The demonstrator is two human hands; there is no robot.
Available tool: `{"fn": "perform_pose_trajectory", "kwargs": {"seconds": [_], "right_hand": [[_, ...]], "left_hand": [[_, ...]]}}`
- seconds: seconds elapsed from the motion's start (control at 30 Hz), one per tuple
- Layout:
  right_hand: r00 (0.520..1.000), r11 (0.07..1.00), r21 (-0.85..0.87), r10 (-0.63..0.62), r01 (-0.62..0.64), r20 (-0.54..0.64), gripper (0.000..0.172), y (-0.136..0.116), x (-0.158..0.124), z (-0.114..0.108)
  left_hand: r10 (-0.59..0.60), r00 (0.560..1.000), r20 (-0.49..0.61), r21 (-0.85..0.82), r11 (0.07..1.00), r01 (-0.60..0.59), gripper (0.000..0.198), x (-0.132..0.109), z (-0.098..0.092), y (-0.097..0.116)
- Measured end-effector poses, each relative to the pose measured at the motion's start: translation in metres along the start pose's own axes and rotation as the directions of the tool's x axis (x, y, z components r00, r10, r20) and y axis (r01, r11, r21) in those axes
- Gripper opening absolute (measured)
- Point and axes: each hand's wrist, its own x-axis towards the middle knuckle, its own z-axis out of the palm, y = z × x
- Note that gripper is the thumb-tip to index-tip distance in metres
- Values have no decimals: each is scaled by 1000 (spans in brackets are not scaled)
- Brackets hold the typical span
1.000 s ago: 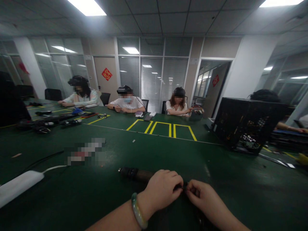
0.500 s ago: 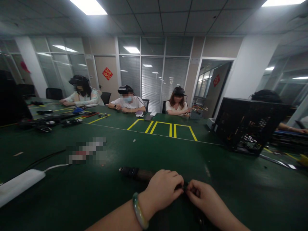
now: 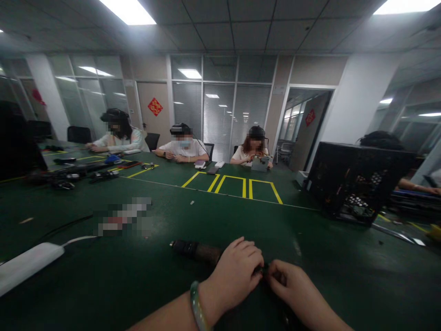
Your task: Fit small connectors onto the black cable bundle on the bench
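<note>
On the green table (image 3: 165,211), dark rod-like tool (image 3: 206,253) partly hidden behind left hand (image 3: 237,269), right hand (image 3: 292,285) curled just beside, both grips impossible to tell, space between too dark to make out.

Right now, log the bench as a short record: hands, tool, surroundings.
left hand: curled, at a small dark piece; bracelet on wrist
right hand: pinched at the same piece
piece: mostly hidden, can't identify
dark cylindrical tool: on green table, partly hidden by left hand
white oblong box: on table, left, cable attached
black computer case: on table, right
</note>
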Motion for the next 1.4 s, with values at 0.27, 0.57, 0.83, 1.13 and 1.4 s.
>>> {"fn": "perform_pose_trajectory", "kwargs": {"seconds": [0.27,0.57,0.83,1.13,1.4], "right_hand": [[1000,999,36,3,-3,3,10,-3,-1,-2],[1000,999,43,1,-1,11,10,-2,-3,-2],[1000,999,37,3,-4,15,11,-7,-2,-4],[1000,1000,16,-1,1,4,11,-4,-1,-1],[1000,1000,22,12,-12,12,11,-4,-1,-3]], "left_hand": [[-20,1000,21,22,1000,20,13,1,-1,-1],[36,997,70,31,999,-38,12,1,-3,2],[33,996,86,24,999,-35,8,0,-4,1],[-39,996,75,43,998,36,10,-1,1,-1],[-27,992,124,110,994,13,8,0,0,-2]]}}
